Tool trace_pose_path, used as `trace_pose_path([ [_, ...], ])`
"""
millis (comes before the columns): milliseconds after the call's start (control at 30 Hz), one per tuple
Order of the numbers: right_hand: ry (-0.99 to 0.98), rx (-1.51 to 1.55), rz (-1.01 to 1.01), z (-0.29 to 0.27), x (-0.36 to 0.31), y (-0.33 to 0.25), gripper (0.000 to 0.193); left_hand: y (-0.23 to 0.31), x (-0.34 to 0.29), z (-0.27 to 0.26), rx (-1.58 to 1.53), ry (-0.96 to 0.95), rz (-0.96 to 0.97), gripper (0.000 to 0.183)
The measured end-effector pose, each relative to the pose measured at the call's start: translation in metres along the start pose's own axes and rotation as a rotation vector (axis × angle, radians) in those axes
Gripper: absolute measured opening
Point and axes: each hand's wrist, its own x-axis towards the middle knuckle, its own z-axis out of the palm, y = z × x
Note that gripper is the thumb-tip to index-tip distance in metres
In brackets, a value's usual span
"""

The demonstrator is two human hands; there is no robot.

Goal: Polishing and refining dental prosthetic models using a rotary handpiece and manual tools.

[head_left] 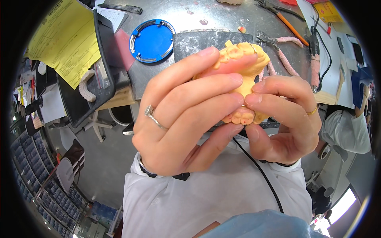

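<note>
Both my hands hold a yellow plaster dental model (248,82) up in front of my white coat. Pink base material (237,66) covers part of its far arch, among the yellow teeth. My left hand (180,113) wraps its left side, fingers laid across the model and thumb under the near teeth (243,116). On the right side my right hand (289,115) pinches the model, its thumb tip beside the near front teeth. The fingertips of both hands almost meet at the middle. My fingers hide much of the model, including any fine wire there.
Behind the model lies a black slab (198,45) on the metal bench. A blue round wire case (151,41) sits left of it. Pliers with pink-wrapped handles (286,61) and an orange-handled tool (291,28) lie right. At left, a black tray (104,51) holds yellow paper (63,37) and a white plaster arch (86,85).
</note>
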Motion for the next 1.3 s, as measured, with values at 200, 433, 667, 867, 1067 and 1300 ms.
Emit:
trace_pose_path([
  [200,-0.019,0.031,-0.023,-0.004,0.002,0.004,0.037,-0.003,-0.001,-0.003,-0.018,-0.051,0.018,0.042],
  [433,-0.003,0.018,0.023,-0.005,-0.001,0.004,0.057,-0.008,-0.004,0.001,-0.133,0.069,-0.051,0.072],
  [667,0.028,0.005,0.099,-0.002,-0.005,0.002,0.056,-0.011,-0.005,0.003,-0.186,-0.023,-0.206,0.100],
  [867,0.013,0.055,0.128,-0.002,-0.007,0.005,0.056,-0.013,-0.007,0.011,-0.339,0.002,-0.257,0.106],
  [1067,0.012,0.096,0.169,-0.003,-0.009,0.004,0.060,-0.009,-0.006,0.015,-0.417,0.044,-0.306,0.104],
  [1300,0.038,0.137,0.182,0.002,-0.010,0.003,0.059,-0.006,-0.009,0.012,-0.378,0.056,-0.315,0.093],
])
